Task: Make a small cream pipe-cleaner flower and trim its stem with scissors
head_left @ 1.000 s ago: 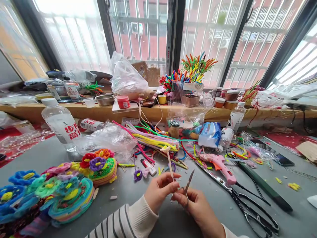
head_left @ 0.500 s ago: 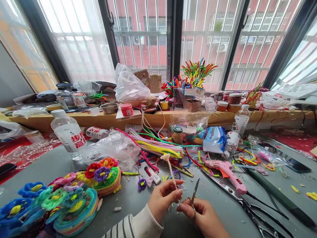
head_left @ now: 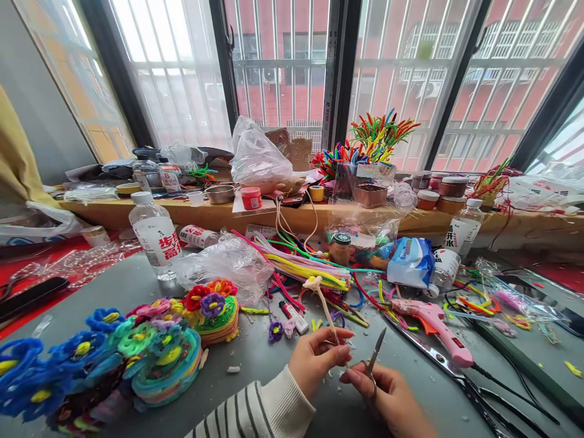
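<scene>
My left hand (head_left: 314,360) pinches a cream pipe cleaner (head_left: 325,307) between thumb and fingers. It stands up at a slant, with a small bunched, flower-like head at its top. My right hand (head_left: 396,392) is closed round the handles of small scissors (head_left: 376,351), whose blades point up and away from me. My right fingertips are close to the lower end of the stem below my left hand; whether they pinch it too, I cannot make out. White fuzz lies on the grey table (head_left: 255,401) beneath. A lighter (head_left: 294,316) is just beyond my left hand.
Pipe-cleaner flowers (head_left: 82,348) fill the left side. Right of my hands are a pink glue gun (head_left: 444,328) and large scissors (head_left: 440,358). Loose pipe cleaners (head_left: 305,271), a plastic bag (head_left: 223,271), a jar (head_left: 340,249) and a water bottle (head_left: 155,237) stand farther back.
The view has turned a little to the left, so everything sits farther right in the picture. Both hands keep nearly the same pose, holding the pipe cleaner and the small scissors.
</scene>
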